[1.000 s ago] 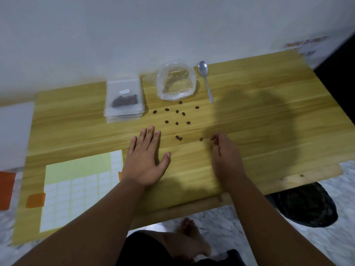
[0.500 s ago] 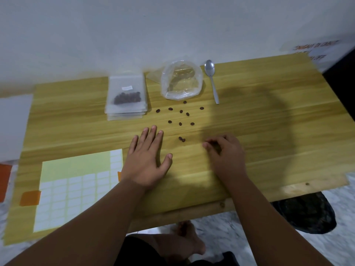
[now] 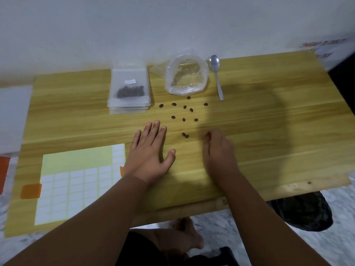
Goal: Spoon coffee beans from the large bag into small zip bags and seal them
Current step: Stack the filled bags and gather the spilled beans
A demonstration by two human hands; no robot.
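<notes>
Head view: both hands on wood-grain tabletop (image 3: 269,120).
Left hand (image 3: 149,152) flat, fingers spread; right hand (image 3: 219,150) curled, contents unclear. Loose oval beans (image 3: 184,120) between crinkled clear large bag (image 3: 186,75), stacked zip bags (image 3: 128,89), metal spoon (image 3: 216,73).

Your wooden tabletop (image 3: 269,131) carries everything here. Take the large clear bag (image 3: 186,75) at the far edge as your landmark. Just right of it lies the spoon (image 3: 216,73), bowl toward the wall. Left of it sits a stack of small zip bags (image 3: 128,91), the top one holding beans. In front of it, loose coffee beans (image 3: 184,112) are scattered over the wood. Nearer you, your left hand (image 3: 149,156) lies flat and your right hand (image 3: 219,152) rests curled. Far left of the bag, a label sheet (image 3: 76,181) is taped down.
</notes>
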